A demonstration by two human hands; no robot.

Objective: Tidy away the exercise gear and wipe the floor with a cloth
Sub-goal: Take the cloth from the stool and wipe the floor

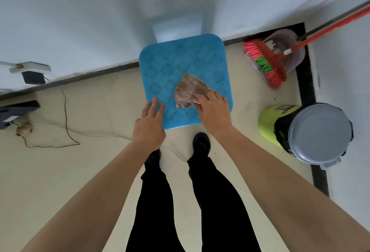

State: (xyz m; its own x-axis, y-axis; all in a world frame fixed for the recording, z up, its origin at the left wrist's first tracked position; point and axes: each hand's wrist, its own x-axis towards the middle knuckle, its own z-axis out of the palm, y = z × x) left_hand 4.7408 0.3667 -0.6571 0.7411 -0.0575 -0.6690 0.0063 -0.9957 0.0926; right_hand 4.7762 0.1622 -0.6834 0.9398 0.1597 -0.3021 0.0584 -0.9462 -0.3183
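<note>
A crumpled grey-brown cloth (189, 89) lies on the seat of a blue plastic stool (176, 65) that stands against the wall. My right hand (213, 109) lies over the cloth's near right edge, its fingers curled onto the fabric. My left hand (150, 123) rests at the stool's near left edge with its fingers straight and spread, holding nothing. No exercise gear shows in this view.
A red broom (270, 61) and a pale dustpan (288, 45) lean in the right corner. A green bin with a grey lid (318, 133) stands at right. A thin black cable (66, 119) trails over the cream floor at left, near a dark object (18, 109).
</note>
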